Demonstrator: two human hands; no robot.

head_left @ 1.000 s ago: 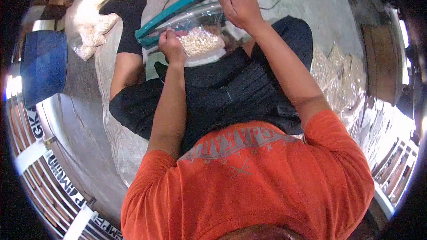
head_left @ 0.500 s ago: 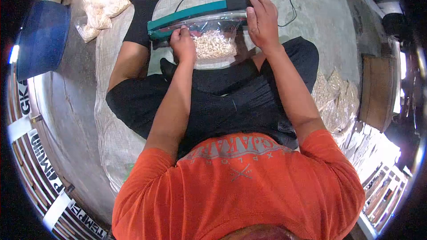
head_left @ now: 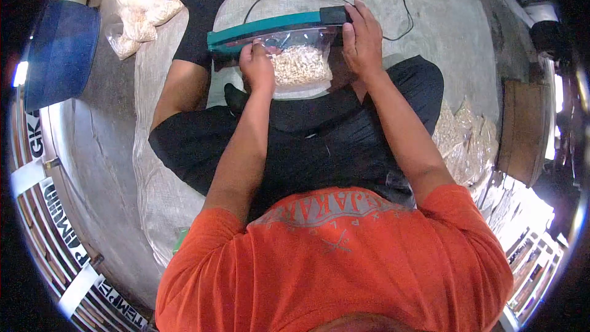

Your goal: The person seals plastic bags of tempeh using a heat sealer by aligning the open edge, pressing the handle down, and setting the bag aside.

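A long teal and black sealer-like device (head_left: pixel 270 23) lies across in front of my legs. A clear plastic bag (head_left: pixel 301 65), filled with pale pieces, has its top edge along the device. My left hand (head_left: pixel 257 69) pinches the bag's upper left side, thumb near the device. At the device's right end my right hand (head_left: pixel 364 38) rests with its fingers over the black part, right of the bag. The bag's top edge is partly hidden between the device's bars.
Filled bags (head_left: pixel 138 23) lie at the upper left and others (head_left: pixel 467 138) at the right. A black cable (head_left: pixel 402 0) curves behind the device. A blue container (head_left: pixel 61 55) stands left, a brown box (head_left: pixel 522 129) right.
The upper bar of the device has come down at its left end, nearer the bag's top edge. My hands keep nearly the same places on the bag and device.
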